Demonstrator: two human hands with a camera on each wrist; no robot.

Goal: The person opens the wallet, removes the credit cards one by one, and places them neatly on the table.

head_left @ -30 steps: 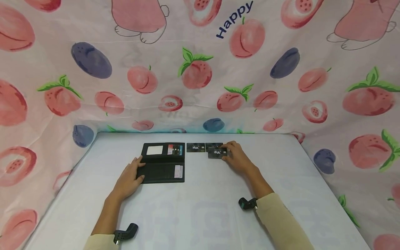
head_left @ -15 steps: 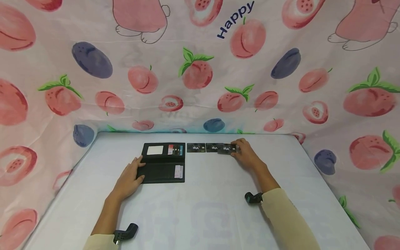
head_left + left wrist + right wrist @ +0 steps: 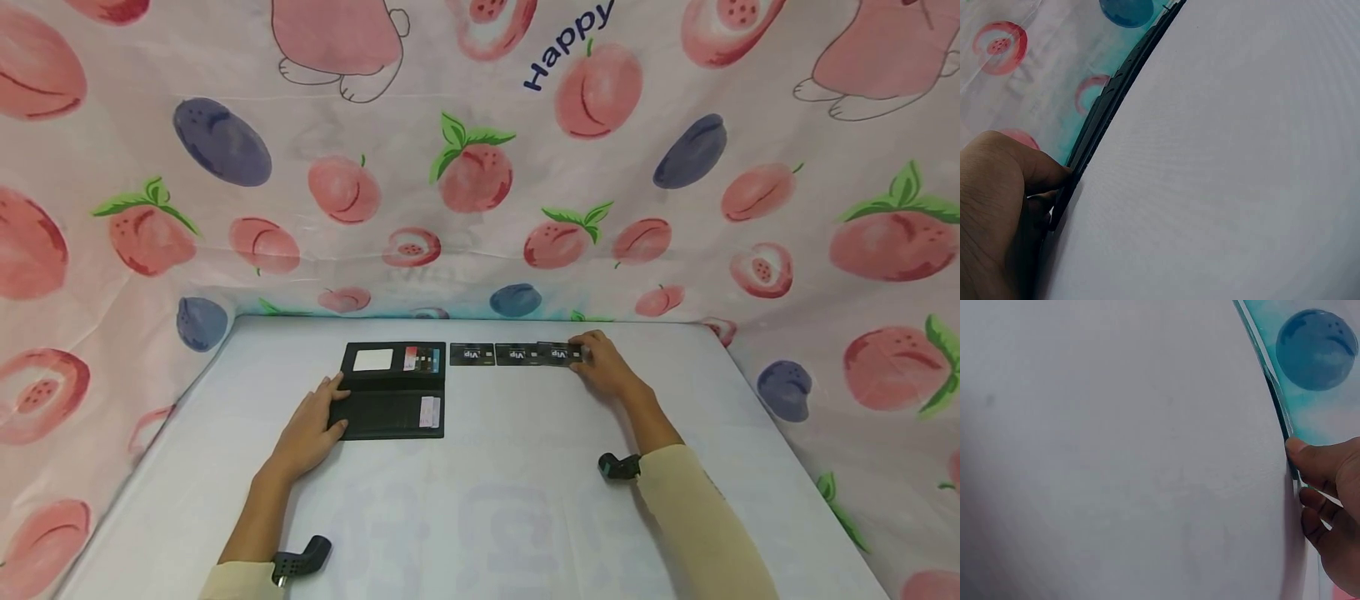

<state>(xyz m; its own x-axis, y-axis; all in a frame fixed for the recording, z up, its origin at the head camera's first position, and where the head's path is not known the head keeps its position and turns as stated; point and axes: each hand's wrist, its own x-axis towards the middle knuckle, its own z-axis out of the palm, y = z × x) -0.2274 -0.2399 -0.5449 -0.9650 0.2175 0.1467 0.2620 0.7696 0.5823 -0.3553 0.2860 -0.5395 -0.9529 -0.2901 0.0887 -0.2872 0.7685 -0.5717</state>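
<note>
A black wallet [image 3: 382, 386] lies unfolded on the white table, with cards in its slots. My left hand [image 3: 306, 425] rests on its left edge, fingers extended over the leather and thumb near the lower corner. In the left wrist view, that thumb touches the dark wallet edge [image 3: 1100, 119]. Two black VIP cards, one beside the wallet [image 3: 471, 354] and one further right [image 3: 514, 354], lie in a row. Between thumb and fingers, my right hand [image 3: 606, 367] pinches a third black VIP card [image 3: 558, 354] by its right end; its left end overlaps the middle card slightly.
The white tabletop [image 3: 480, 500] ends at the back against a hanging cloth [image 3: 420, 183] printed with peaches. More of that cloth hangs at both sides. A black camera sits on the left wrist [image 3: 302, 560], another on the right wrist [image 3: 618, 467].
My right hand has slid the third card rightward and slightly back, uncovering most of the middle card and bringing it into line with the row. The left hand and wallet have stayed put.
</note>
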